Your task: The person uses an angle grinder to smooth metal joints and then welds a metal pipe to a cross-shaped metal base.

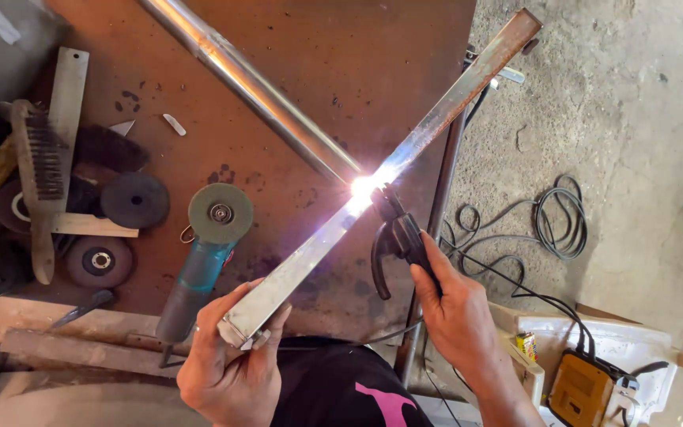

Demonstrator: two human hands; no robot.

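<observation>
Square tube (333,229) welding at frame centre
Left hand (227,364) grips tube end, right hand (456,308) holds electrode holder (397,237); keep tube steady, arc short

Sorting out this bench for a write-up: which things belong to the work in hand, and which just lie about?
In use:
- square steel bar, near end in left hand
- electrode holder, in right hand
- round shiny tube, meeting the bar at the bright arc

Lying about:
- angle grinder
- wire brush
- loose grinding discs
- coiled cable
</observation>
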